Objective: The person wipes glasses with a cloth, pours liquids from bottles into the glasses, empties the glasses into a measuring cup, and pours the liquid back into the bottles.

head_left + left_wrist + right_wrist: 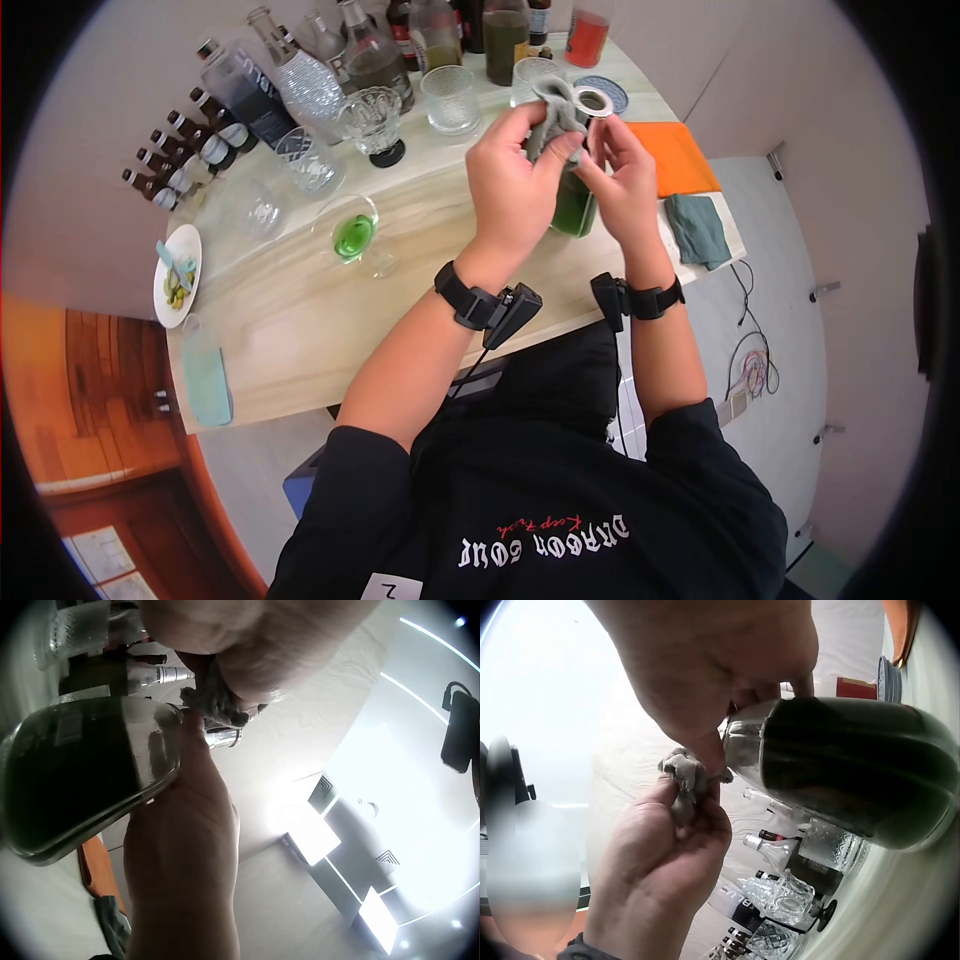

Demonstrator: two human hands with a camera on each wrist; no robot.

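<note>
A glass bottle of dark green liquid [573,208] stands on the table before me, its round mouth ringed in pale metal. My right hand [628,190] holds the bottle around its neck, fingers behind the glass. My left hand [508,185] pinches a crumpled grey cloth [552,118] right beside the mouth. In the right wrist view the cloth [686,776] bunches between the left fingers and thumb, close to the bottle's shoulder. The left wrist view shows the bottle [75,765] large, with the right hand [180,817] at its neck end.
Behind stand several bottles and glasses, including a footed glass [372,120]. A stemmed glass with green liquid [354,235] is left of my hands. An orange cloth [675,158] and a folded green cloth [698,230] lie right; a plate [165,300] sits far left.
</note>
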